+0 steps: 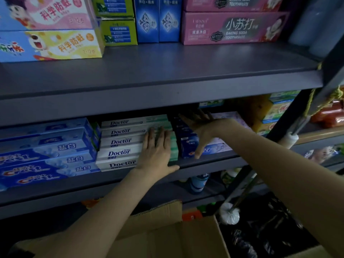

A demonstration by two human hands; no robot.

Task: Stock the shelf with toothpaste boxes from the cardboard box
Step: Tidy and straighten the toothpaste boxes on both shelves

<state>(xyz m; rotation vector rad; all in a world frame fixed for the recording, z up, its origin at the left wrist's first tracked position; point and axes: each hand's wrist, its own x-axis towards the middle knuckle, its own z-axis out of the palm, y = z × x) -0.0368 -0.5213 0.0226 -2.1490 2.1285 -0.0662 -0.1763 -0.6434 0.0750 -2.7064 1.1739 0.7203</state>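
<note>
A stack of several white and green "Doctor" toothpaste boxes (121, 142) lies on the middle shelf (130, 94). My left hand (157, 151) presses flat against the right end of that stack, fingers straight. My right hand (200, 127) reaches in beside it, fingers spread over the dark blue toothpaste boxes (188, 144), thumb down by their front edge. The open cardboard box (167, 237) stands below my arms at the bottom of the view; I cannot see what is inside it.
Blue Crest boxes (46, 155) fill the shelf's left. Pale purple boxes (229, 118) and yellow packs (268, 110) lie to the right. The upper shelf holds children's (50, 43), green, blue and pink boxes (232, 28). A white brush (229, 214) leans by the upright.
</note>
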